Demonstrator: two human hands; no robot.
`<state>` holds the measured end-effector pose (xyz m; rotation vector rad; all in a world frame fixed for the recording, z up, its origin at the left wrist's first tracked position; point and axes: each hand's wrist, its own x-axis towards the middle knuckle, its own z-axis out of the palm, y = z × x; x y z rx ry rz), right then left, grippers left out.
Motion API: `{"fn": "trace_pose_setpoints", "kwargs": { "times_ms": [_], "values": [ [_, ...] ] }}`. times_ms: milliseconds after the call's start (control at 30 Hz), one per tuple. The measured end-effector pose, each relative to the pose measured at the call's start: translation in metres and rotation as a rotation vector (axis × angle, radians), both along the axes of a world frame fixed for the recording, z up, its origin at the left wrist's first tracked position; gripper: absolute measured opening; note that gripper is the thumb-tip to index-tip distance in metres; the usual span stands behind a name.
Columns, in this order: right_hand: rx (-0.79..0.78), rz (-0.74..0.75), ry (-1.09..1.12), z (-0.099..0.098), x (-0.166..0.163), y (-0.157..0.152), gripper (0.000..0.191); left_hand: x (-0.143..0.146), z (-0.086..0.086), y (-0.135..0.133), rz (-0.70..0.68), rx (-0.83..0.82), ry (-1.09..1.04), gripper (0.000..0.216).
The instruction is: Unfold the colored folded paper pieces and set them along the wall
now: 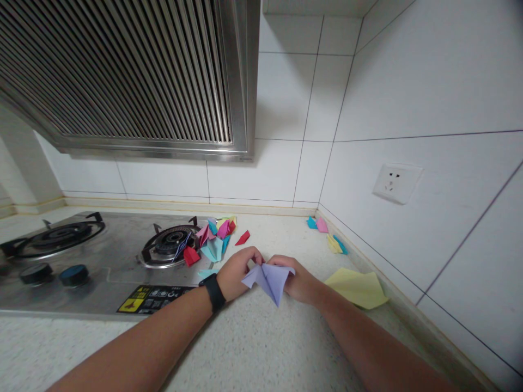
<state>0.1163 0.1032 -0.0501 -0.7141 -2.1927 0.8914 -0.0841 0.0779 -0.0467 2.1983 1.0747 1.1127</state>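
Between my two hands is a piece of folded purple paper [270, 280], its pointed end toward me and its sides spread out. My left hand [239, 270], with a black watch on the wrist, pinches the paper's far left part. On the other side, my right hand [295, 276] grips the right part, its fingertips partly hidden behind the paper. Left of my left hand lies a pile of folded coloured papers [212, 249], with a small red folded paper [242, 238] apart from it. Yellow paper sheets [357, 288] lie beside my right forearm.
A gas stove [110, 277] with two burners and knobs takes up the left; some folded papers rest on its edge. Above it hangs a range hood [143, 81]. More folded papers [322, 225] lie in the far corner by the tiled wall, which has a socket [397, 183].
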Motion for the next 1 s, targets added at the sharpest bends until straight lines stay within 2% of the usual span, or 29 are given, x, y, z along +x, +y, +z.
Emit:
{"fn": "trace_pose_setpoints", "kwargs": {
  "times_ms": [167,300,500,600,700,833,1000],
  "values": [
    [0.035,-0.064,-0.037,0.0,-0.003,0.003,0.012,0.001,-0.002,0.001,-0.001,-0.002,-0.141,0.015],
    [0.02,-0.128,-0.024,-0.004,-0.004,0.008,0.016,0.0,-0.005,0.007,0.069,-0.002,-0.175,0.013],
    [0.029,-0.32,0.259,-0.005,0.0,0.015,0.021,-0.005,-0.009,0.02,0.247,0.007,-0.174,0.011],
    [0.026,-0.321,0.394,0.002,0.002,0.012,0.034,-0.007,-0.012,0.024,0.317,0.012,-0.147,0.009],
    [0.035,-0.285,0.422,0.007,0.004,0.007,0.046,-0.008,-0.016,0.026,0.348,0.025,-0.123,0.009],
    [0.067,-0.229,0.312,0.006,0.005,0.004,0.044,-0.01,-0.02,0.03,0.378,0.04,-0.112,0.009],
    [0.095,-0.24,0.272,0.005,0.006,0.003,0.046,-0.013,-0.021,0.033,0.396,0.071,-0.086,0.01]
  ]
}}
